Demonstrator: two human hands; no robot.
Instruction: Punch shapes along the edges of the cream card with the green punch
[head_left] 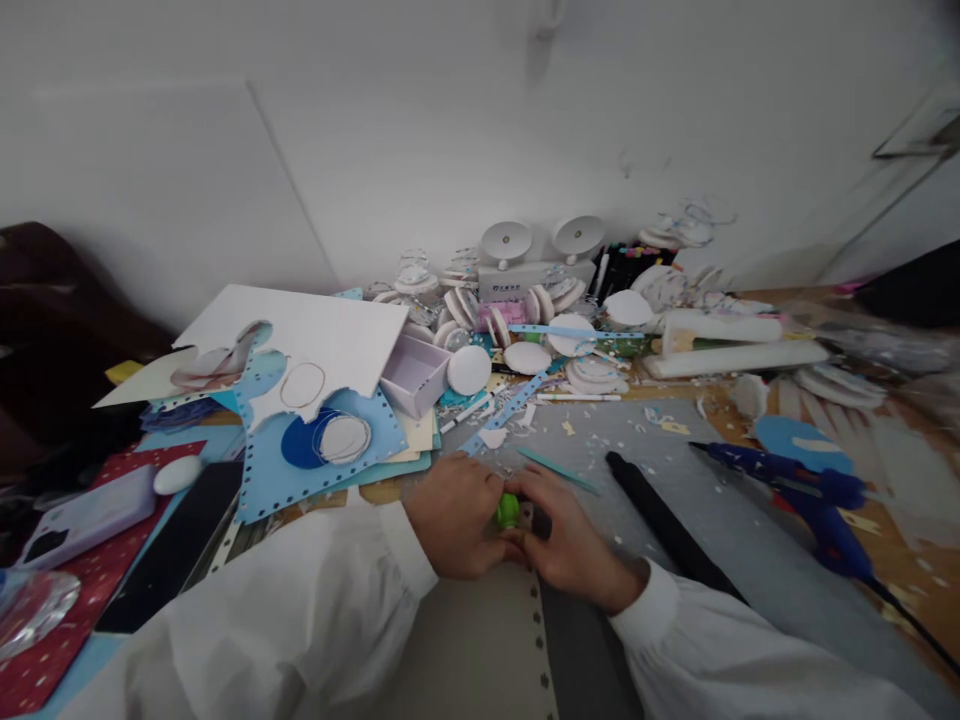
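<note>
Both hands meet at a small green craft paper punch (508, 511) on the edge of a pale sheet (472, 640). My left hand (457, 515) is closed around the punch from the left. From the right, my right hand (566, 535) curls its fingers and thumb against the punch and the sheet's edge; the exact grip is partly hidden. A row of small flower-shaped holes runs along the right edge of the sheet. Beyond the hands lies a thin teal strip (559, 468).
A grey mat (637, 430) with paper scraps covers the middle. A black rod-like tool (667, 520) and a blue glue gun (810, 490) lie right. Cut card sheets (322, 330), a lilac box (415, 375) and a phone (90, 515) are left; white discs (469, 370) pile behind.
</note>
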